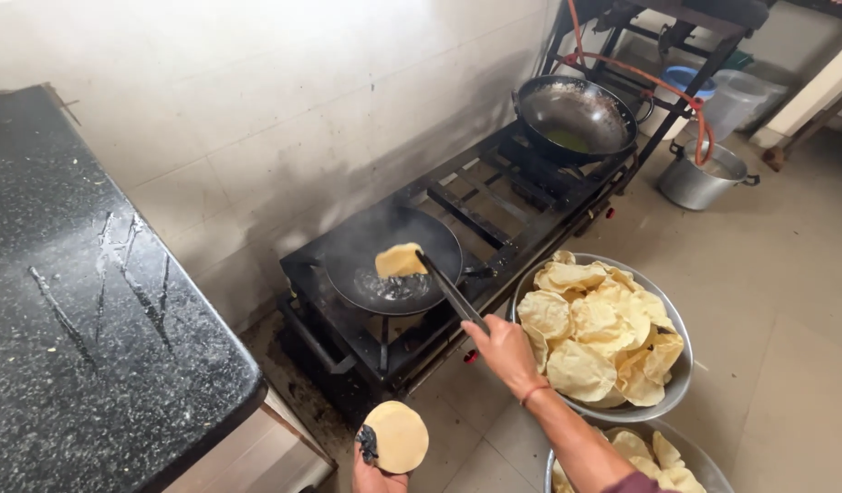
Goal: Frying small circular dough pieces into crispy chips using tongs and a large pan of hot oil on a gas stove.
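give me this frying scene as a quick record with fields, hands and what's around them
left hand: holds a flat round uncooked wafer
right hand: grips long tongs
tongs tip: on a puffed wafer over the near wok of bubbling oil
stove: low black frame, beside the tiled wall
far wok: a little oil, nothing frying
big metal bowl: heaped with fried wafers, right of stove
second bowl: lower, partly cut off
counter: dark stone, left

Head view looks steeply down (from standing height) at stove [457,237].
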